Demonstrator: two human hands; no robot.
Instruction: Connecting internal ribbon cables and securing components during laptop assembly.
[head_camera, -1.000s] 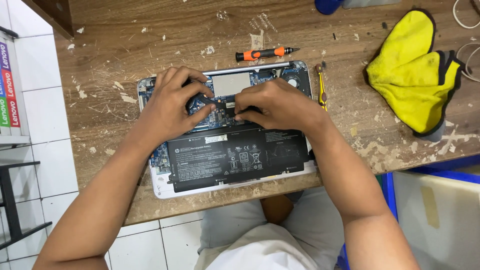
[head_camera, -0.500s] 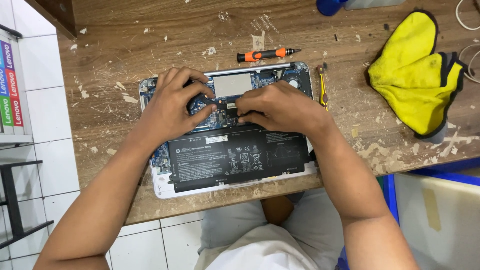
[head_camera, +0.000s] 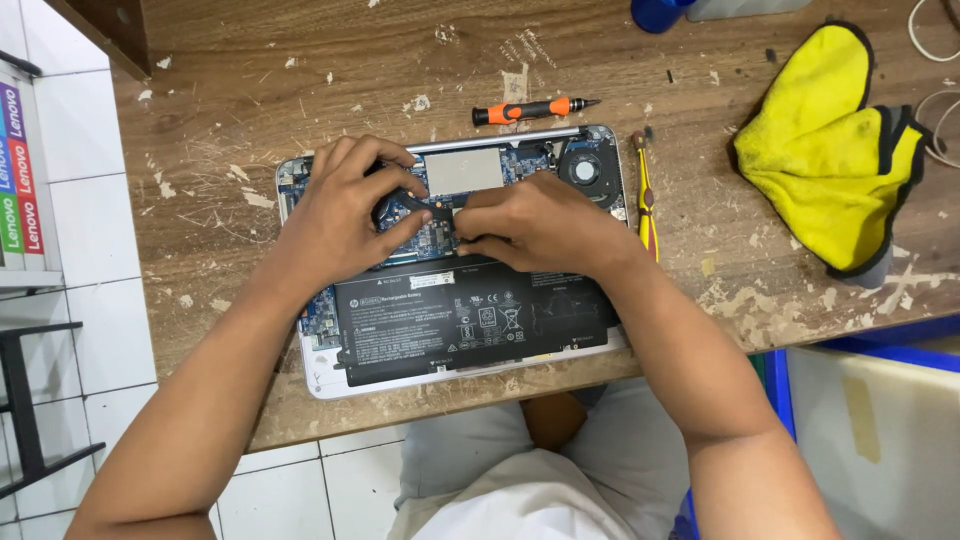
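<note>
Your left hand (head_camera: 345, 215) presses flat, steadying the opened silver laptop (head_camera: 450, 300) on the scarred wooden worktop (head_camera: 300, 90), while your curled right hand (head_camera: 540, 228) pinches a small black part on its board.

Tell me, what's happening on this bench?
A person has an opened silver laptop lying bottom-up on a worn wooden table. The left hand and right hand both press on the circuit board above the flat black battery. An orange-and-black screwdriver and a crumpled yellow cloth lie nearby.
</note>
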